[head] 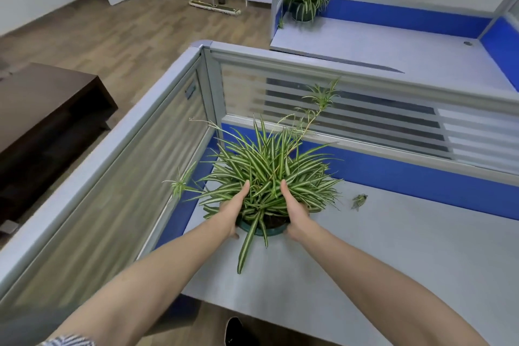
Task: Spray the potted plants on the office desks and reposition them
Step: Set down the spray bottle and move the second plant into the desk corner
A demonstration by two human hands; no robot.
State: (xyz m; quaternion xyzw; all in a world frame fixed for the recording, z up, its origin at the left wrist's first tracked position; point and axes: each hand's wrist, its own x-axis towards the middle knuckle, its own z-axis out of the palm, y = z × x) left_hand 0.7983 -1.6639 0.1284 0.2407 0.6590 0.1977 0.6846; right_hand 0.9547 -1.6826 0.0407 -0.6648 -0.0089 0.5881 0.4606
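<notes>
Repositioning step, by the look of it: left hand (pixel 231 212) and right hand (pixel 295 209) are clasping opposite sides of the green pot (pixel 262 230) of a spider plant (pixel 266 174) sitting near the desk (pixel 393 247) corner, next needing a level lift or slide.

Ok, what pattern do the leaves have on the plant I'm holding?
Green with pale cream stripes running lengthwise along the leaves, seen clearly in the head view.

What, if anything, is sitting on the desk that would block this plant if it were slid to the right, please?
Only a small plantlet lies on the desk right of the potted plant, which both the left hand and right hand grip.
</notes>
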